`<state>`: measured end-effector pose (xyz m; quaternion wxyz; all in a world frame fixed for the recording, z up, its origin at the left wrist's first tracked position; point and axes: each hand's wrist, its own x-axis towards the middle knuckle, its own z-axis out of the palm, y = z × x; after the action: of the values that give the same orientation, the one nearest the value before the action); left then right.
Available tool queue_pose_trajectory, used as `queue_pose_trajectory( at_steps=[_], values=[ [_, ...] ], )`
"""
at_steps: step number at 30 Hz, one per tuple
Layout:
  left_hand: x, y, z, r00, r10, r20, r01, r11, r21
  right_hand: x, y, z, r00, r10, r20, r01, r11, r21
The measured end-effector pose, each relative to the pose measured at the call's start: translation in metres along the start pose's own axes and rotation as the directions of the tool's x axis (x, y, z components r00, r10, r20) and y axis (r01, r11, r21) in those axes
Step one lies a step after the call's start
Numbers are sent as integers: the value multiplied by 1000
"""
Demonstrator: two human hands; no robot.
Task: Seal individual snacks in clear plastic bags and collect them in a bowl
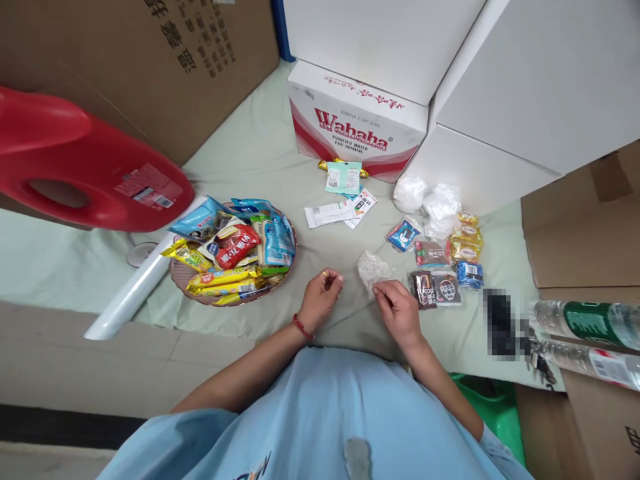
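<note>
My right hand [399, 308] pinches the lower edge of a crumpled clear plastic bag [373, 268] that lies on the cloth. To its left my left hand [323, 298] has its fingers curled in, and nothing shows in them. Past the left hand is a brown oval basket [184, 279] heaped with packaged snacks, among them a red packet [235, 245] and yellow sticks [225, 277]. Right of the bag lie a blue-and-white packet [404, 234], a red-brown packet [432, 253], dark packets [446, 288], yellow packets [465, 250] and a blue packet [470, 274].
A Wahaha carton [357, 127] stands behind several packets, including a pale green one [343, 177]. Crumpled clear plastic [442, 203] lies beside it. A red jug [95, 163] and white roll [130, 290] are at left. Bottles [585, 319] and keys [539, 360] are at right.
</note>
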<state>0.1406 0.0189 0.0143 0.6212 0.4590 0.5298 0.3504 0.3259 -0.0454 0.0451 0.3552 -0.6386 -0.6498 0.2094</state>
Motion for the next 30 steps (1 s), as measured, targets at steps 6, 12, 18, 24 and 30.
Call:
queue_pose_trajectory(
  at_steps=[6, 12, 18, 24, 30],
  values=[
    [-8, 9, 16, 976, -29, 214, 32, 999, -12, -3, -7, 10, 991, -89, 100, 107, 974, -199],
    [2, -3, 10, 998, -33, 55, 38, 995, -92, -2, -8, 9, 998, -59, -3, 59, 998, -30],
    [-1, 0, 1, 997, -19, 72, 24, 998, -63, -10, 5, -1, 983, -164, -80, 151, 978, -143],
    [-8, 2, 24, 983, 18, 185, -13, 1000, -25, -16, -4, 12, 961, -277, 20, 271, 920, -282],
    [-2, -14, 17, 1000, -6, -3, 6, 991, -134, -17, -2, 8, 990, -99, -105, 101, 995, 16]
  ],
)
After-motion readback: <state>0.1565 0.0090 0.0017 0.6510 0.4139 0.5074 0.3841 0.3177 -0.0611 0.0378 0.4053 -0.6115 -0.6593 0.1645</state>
